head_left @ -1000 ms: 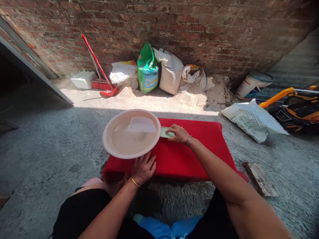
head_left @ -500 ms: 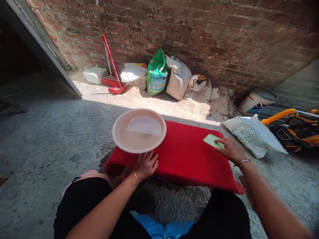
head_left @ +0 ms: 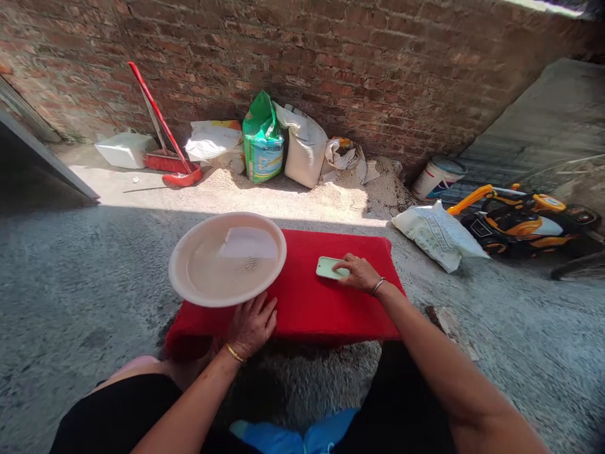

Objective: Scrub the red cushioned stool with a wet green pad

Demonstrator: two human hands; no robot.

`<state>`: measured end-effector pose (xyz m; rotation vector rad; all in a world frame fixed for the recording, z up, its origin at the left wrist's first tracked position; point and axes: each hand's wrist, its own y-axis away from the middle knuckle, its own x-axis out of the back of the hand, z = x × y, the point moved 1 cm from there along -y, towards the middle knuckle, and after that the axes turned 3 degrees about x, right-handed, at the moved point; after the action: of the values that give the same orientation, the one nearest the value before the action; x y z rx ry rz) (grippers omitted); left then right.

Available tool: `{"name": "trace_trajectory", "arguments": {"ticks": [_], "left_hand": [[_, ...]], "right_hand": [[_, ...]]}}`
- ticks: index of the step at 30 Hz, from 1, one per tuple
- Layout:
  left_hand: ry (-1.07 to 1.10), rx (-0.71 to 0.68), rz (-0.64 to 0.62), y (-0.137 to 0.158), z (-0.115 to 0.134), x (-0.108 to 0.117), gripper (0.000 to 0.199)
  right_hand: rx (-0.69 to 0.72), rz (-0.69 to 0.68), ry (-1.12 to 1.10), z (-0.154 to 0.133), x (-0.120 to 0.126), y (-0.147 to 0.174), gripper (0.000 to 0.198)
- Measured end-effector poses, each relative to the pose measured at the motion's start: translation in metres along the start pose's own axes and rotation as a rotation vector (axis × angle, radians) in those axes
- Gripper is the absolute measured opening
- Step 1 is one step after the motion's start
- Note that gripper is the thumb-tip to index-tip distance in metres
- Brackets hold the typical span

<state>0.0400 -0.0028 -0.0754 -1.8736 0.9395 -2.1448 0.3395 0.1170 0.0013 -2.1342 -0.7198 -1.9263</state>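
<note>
Nearest: the person's knees in black cloth [head_left: 127, 410]. Left hand [head_left: 254, 325], gold-coloured bangle [head_left: 235, 353] at the wrist, lies palm down on the near edge of a red, plush-looking oblong cover [head_left: 326, 312]; fingers slightly spread, gripping nothing, tips by the basin rim, contact unclear. Right hand [head_left: 359, 274], fingers bent, pinches the right end of a pale green, flat, round-cornered slab [head_left: 326, 267], material uncertain. Slab sits over the cover's middle, right of a wide, round, pale pink basin [head_left: 222, 301] of water with dark specks, on the cover's left end. Beyond, right: a crumpled white printed sack [head_left: 432, 234] on grey concrete. Farthest: a green-and-blue printed bag [head_left: 263, 148] before a red brick wall [head_left: 331, 63].
</note>
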Motion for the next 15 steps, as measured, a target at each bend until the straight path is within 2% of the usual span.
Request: {"name": "trace_trajectory", "arguments": {"ticks": [5,8,10,11,13,15], "left_hand": [[0.001,-0.004,-0.007,0.000,0.000,0.000,0.026],[-0.006,-0.019,-0.007,0.000,-0.002,-0.002,0.026],[-0.011,-0.030,-0.003,0.000,-0.003,-0.003,0.026],[-0.013,-0.032,-0.002,0.000,-0.004,-0.003,0.026],[-0.015,-0.038,-0.010,0.000,-0.005,-0.004,0.026],[-0.018,-0.050,-0.017,0.000,-0.007,-0.005,0.026]], "right_hand": [[-0.341,0.038,0.003,0.125,-0.002,0.093,0.037],[-0.579,0.079,0.159,0.161,0.003,0.139,0.035],[-0.652,0.152,0.203,0.156,0.006,0.151,0.037],[-0.641,0.204,0.181,0.146,0.006,0.150,0.039],[-0.544,0.305,0.080,0.111,0.002,0.135,0.042],[-0.425,0.349,-0.006,0.066,-0.007,0.109,0.042]]}}
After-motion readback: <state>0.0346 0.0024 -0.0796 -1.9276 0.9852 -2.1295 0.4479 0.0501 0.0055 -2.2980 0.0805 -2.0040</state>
